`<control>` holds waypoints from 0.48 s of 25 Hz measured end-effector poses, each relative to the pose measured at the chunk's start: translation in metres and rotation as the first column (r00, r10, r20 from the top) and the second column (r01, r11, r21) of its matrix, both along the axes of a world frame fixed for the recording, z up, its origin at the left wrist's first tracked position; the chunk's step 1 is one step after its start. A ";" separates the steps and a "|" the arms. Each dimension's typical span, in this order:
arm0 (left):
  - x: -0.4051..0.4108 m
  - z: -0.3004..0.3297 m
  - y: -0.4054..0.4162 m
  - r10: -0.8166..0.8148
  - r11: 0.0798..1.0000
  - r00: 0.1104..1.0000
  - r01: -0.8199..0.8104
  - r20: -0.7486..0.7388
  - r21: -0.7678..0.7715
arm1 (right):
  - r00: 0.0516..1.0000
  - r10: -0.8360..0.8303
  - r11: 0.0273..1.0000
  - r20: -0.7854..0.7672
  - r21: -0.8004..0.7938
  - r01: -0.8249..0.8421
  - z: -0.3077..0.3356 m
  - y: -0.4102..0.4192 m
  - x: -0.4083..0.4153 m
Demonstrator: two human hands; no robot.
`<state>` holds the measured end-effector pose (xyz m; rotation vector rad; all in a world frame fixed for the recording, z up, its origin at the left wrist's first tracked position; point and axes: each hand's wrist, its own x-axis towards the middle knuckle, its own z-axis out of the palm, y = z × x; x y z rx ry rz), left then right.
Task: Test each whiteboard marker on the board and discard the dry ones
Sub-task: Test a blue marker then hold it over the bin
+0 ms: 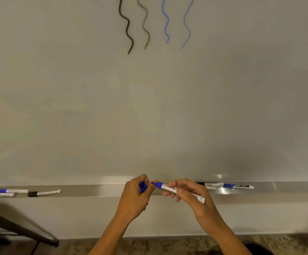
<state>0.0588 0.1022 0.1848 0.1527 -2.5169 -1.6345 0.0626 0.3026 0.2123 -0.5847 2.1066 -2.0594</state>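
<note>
I see a dim, warm, greyish light all over the whiteboard (75,89). A soft dark shadow sits low on the board, just above the metal tray (98,190). Bright glare shines on the tray near its right end and on its top edge in the middle. The tray looks bent, because the wide lens curves the edges. The pens far left look blurry.

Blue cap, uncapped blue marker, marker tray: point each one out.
blue cap (143,187), head view, on its open end showing in the left hand.
uncapped blue marker (165,187), head view, on the barrel just behind the blue collar.
marker tray (94,190), head view, on a bare stretch of metal.
</note>
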 end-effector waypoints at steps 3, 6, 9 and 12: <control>0.003 -0.018 0.002 -0.053 0.997 0.997 0.056 0.053 -0.058 | 0.999 0.025 0.998 0.047 0.054 -0.028 -0.012 -0.004 0.011; 0.003 -0.026 0.002 -0.069 0.994 0.995 0.075 0.079 -0.083 | 0.997 0.000 0.995 0.073 0.103 -0.008 -0.024 -0.007 0.018; -0.001 -0.032 -0.001 -0.091 0.974 0.993 0.104 0.073 -0.200 | 0.997 -0.024 0.988 0.077 0.153 0.012 -0.032 -0.008 0.021; -0.003 -0.028 -0.001 -0.151 0.921 0.988 0.150 0.026 -0.359 | 0.996 -0.038 0.984 0.083 0.174 0.023 -0.034 -0.010 0.023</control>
